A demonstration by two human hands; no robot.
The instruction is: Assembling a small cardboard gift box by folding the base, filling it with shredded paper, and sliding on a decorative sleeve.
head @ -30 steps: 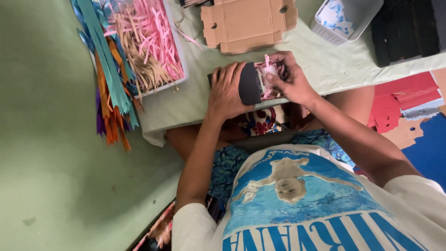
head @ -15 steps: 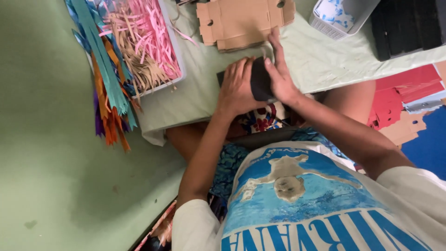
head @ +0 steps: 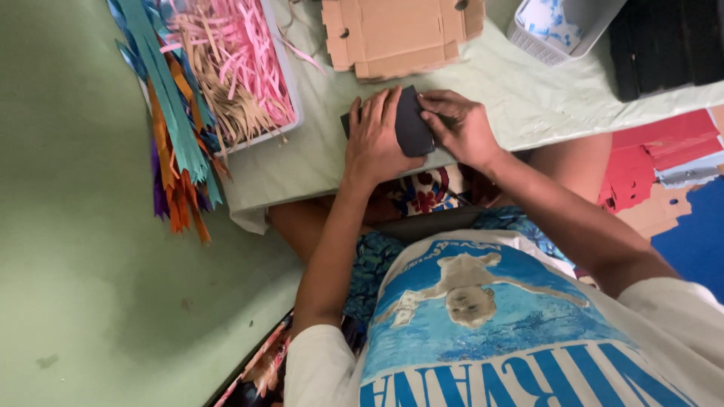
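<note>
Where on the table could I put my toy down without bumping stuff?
The bare patch of pale green cloth lies between the flat cardboard box, the white basket and the right hand. It's crowded by the tray of paper shreds, and where the left hand presses the black box.

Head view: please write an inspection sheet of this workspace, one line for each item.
Surface: low table under pale green cloth.
Job's things: small black box, pressed flat on the table.
Clutter: tray of pink and tan paper shreds; coloured paper strips; flat cardboard blank; white basket.
Hands: left hand and right hand both on the box.
Cables: nothing seen.
Surroundings: green floor; red and blue sheets.
</note>
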